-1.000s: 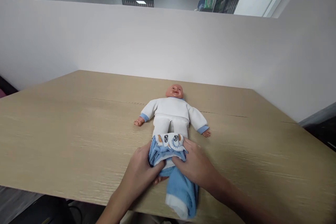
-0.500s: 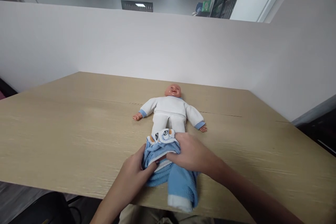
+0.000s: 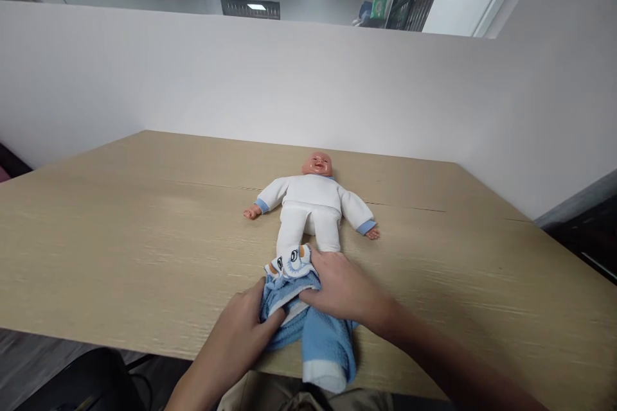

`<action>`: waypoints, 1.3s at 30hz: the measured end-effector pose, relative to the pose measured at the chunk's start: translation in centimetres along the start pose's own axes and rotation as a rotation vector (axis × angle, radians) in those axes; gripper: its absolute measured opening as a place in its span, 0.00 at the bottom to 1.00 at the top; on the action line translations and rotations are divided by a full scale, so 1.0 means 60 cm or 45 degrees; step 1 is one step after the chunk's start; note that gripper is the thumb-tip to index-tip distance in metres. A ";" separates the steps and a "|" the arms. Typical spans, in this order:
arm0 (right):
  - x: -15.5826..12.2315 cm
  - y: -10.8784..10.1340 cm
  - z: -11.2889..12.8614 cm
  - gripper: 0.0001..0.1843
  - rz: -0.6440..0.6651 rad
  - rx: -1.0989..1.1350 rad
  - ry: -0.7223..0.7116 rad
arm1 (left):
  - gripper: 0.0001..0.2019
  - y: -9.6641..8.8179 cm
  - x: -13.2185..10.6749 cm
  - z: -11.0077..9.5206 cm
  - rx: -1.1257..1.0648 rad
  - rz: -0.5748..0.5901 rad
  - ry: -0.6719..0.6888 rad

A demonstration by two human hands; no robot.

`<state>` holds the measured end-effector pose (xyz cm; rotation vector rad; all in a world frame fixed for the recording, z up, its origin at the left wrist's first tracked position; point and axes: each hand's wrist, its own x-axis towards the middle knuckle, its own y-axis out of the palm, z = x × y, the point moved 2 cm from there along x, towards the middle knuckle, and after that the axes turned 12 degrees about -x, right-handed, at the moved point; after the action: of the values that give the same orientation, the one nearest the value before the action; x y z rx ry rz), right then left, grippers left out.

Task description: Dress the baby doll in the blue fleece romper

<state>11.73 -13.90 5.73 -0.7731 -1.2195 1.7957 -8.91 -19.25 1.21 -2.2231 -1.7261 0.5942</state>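
A baby doll (image 3: 312, 205) in a white suit with blue cuffs lies face up on the wooden table (image 3: 120, 225), head away from me. A pair of blue fleece trousers (image 3: 324, 341) with a white waistband printed with cartoon eyes is bunched over its lower legs and feet. My left hand (image 3: 243, 327) grips the left side of the bunched blue cloth with curled fingers. My right hand (image 3: 340, 286) pinches the waistband on the right side, just below the doll's right leg. One blue trouser leg with a white cuff hangs over the near table edge.
A white partition (image 3: 289, 83) stands along the far edge of the table and turns along the right side. The near table edge runs just under my wrists. A dark chair (image 3: 81, 385) shows below at lower left.
Both hands and the bunched trousers have slid toward me, down the doll's legs. More of the white legs now shows above the waistband.
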 end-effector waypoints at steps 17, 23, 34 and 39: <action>0.037 -0.003 -0.029 0.16 -0.095 0.060 -0.001 | 0.20 -0.022 0.083 0.010 -0.197 0.009 0.129; 0.043 0.002 -0.038 0.21 -0.176 0.277 0.033 | 0.25 -0.024 0.091 0.016 -0.347 -0.037 0.104; 0.029 -0.006 -0.016 0.26 -0.230 0.421 0.012 | 0.28 -0.029 0.052 -0.005 -0.536 0.007 0.163; 0.027 -0.014 -0.012 0.28 -0.202 0.399 -0.004 | 0.35 -0.024 0.053 0.000 -0.743 0.087 0.178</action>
<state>11.79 -12.02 6.20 -0.4810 -0.9417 1.7986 -9.50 -15.81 1.37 -2.6258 -1.9336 -0.0777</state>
